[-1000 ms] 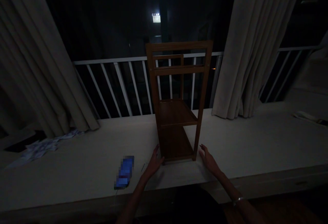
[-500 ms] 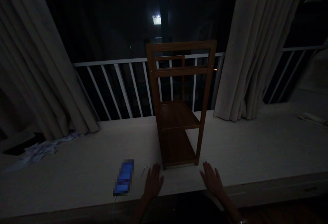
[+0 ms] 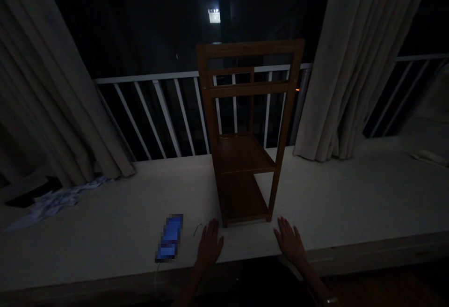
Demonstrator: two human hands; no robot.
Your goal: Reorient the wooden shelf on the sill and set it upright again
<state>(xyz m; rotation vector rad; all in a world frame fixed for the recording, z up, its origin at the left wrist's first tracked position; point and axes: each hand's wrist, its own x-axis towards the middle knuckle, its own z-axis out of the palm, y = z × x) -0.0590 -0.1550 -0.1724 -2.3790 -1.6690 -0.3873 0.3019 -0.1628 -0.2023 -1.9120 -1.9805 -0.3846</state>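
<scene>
Wooden shelf rack (image 3: 245, 157) stands near the ledge's (image 3: 351, 204) front edge; your left hand (image 3: 209, 247) and right hand (image 3: 290, 244) lie flat, released, just before it. Tall and narrow, a nudge could tip it

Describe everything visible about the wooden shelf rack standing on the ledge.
The wooden shelf rack is a tall, narrow frame of brown wood. It has four upright posts, top rails and a crossbar just below them, plus two flat shelves low down. Both shelves look bare. It stands upright on the pale ledge, in front of the white railing and between the curtains. The left hand and right hand lie flat on the ledge just in front of its base, not touching it.
</scene>
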